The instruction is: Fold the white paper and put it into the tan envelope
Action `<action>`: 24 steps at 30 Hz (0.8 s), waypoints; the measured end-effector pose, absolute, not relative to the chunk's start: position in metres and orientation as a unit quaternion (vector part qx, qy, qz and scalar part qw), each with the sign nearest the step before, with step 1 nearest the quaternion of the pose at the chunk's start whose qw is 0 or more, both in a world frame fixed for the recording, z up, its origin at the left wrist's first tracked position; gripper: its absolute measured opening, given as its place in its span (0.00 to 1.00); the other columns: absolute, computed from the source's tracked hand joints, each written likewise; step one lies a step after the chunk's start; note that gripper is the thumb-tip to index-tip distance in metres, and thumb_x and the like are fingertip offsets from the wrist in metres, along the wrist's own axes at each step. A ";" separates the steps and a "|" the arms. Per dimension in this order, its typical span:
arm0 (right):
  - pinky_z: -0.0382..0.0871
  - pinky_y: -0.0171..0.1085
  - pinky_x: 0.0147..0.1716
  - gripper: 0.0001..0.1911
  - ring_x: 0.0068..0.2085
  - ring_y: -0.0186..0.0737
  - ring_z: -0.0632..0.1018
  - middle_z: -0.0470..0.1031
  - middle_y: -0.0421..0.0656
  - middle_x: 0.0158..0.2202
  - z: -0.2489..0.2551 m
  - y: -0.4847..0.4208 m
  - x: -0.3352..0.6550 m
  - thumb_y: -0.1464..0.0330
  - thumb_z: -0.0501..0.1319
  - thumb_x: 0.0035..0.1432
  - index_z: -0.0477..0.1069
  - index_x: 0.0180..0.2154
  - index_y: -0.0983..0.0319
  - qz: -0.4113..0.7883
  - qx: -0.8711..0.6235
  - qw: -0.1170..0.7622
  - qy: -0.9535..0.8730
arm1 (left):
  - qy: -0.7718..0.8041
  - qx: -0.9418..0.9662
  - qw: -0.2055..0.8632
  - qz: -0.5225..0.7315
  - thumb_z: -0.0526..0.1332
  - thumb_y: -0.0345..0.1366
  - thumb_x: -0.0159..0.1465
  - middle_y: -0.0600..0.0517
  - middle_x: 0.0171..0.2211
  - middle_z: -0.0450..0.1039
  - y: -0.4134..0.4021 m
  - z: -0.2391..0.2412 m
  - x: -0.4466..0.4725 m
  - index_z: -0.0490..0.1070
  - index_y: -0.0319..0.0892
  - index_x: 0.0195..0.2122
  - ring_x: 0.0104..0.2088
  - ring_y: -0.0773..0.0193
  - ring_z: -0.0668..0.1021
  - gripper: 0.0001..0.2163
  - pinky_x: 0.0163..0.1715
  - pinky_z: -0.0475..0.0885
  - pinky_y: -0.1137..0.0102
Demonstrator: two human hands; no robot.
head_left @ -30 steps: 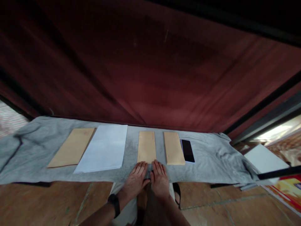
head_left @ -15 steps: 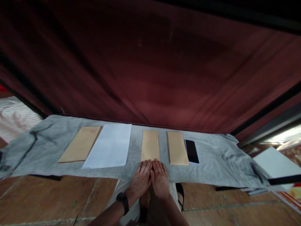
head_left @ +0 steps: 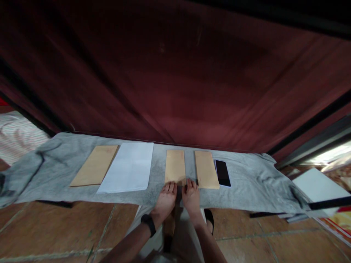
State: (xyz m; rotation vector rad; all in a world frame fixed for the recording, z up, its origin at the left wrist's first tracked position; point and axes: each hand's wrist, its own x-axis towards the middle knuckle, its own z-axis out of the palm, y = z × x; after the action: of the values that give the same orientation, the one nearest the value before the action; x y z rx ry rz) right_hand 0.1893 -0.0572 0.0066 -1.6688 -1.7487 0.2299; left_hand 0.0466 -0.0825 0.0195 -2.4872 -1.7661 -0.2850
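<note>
**Middle envelope (head_left: 174,166) lying at the fingertips**

At the left of the cloth-covered worktop (head_left: 252,179), a wide brown envelope (head_left: 95,166) is lying flat, with a white paper stack (head_left: 128,166) resting along its right side. Next, the left hand (head_left: 166,199), wearing a black wristband (head_left: 148,223), is laying its fingers close together over the near left edge of the middle envelope, which is extending away beyond them; I cannot tell whether the thumb is pinching it. The right hand (head_left: 191,199) is keeping its fingers bent at the near right corner; whether they are touching or gripping, I cannot tell. Farther right, a narrow brown stack (head_left: 207,170) is lying just beside a phone (head_left: 223,173). Three brown items are showing, plus one white stack and one phone; layers within the stacks are staying uncountable.
</note>
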 end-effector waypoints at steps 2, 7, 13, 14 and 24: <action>0.71 0.47 0.47 0.16 0.44 0.52 0.79 0.79 0.53 0.39 0.011 -0.046 0.188 0.65 0.52 0.66 0.77 0.44 0.63 0.139 -0.648 0.381 -0.645 | -0.581 -0.809 0.037 -0.081 0.52 0.20 0.63 0.40 0.51 0.76 -0.078 0.028 0.049 0.71 0.37 0.58 0.53 0.52 0.77 0.23 0.54 0.73 0.57; 0.74 0.41 0.39 0.13 0.36 0.44 0.79 0.78 0.46 0.34 0.014 -0.034 0.186 0.59 0.56 0.62 0.72 0.39 0.60 0.291 -0.610 0.467 -0.571 | -0.592 -0.801 0.027 -0.084 0.51 0.20 0.65 0.43 0.48 0.76 -0.066 0.045 0.057 0.70 0.40 0.54 0.50 0.54 0.78 0.20 0.49 0.75 0.60; 0.77 0.38 0.40 0.14 0.37 0.40 0.81 0.81 0.42 0.37 0.032 -0.041 0.173 0.58 0.57 0.62 0.73 0.43 0.59 0.404 -0.527 0.522 -0.535 | -0.639 -0.764 -0.018 -0.091 0.52 0.23 0.67 0.41 0.46 0.76 -0.057 0.076 0.055 0.69 0.40 0.52 0.47 0.53 0.79 0.15 0.41 0.77 0.64; 0.77 0.39 0.41 0.14 0.39 0.41 0.81 0.81 0.43 0.39 0.037 -0.042 0.171 0.58 0.58 0.62 0.73 0.44 0.58 0.424 -0.509 0.532 -0.528 | -0.650 -0.751 -0.034 -0.111 0.52 0.23 0.67 0.41 0.45 0.77 -0.055 0.082 0.051 0.69 0.40 0.52 0.47 0.53 0.80 0.15 0.40 0.76 0.64; 0.78 0.38 0.29 0.28 0.29 0.40 0.81 0.81 0.45 0.32 0.035 -0.061 0.164 0.45 0.66 0.51 0.75 0.39 0.62 0.598 -0.503 0.506 -0.364 | -0.581 -0.263 -0.507 -0.580 0.65 0.44 0.63 0.46 0.36 0.81 -0.058 0.065 0.046 0.72 0.40 0.40 0.34 0.60 0.83 0.13 0.37 0.80 0.65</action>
State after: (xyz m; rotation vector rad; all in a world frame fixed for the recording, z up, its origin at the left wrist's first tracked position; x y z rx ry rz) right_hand 0.1643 -0.0612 0.0350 -1.2127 -0.8783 1.4431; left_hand 0.0458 -0.0585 0.0648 -1.2824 -2.8355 -2.8296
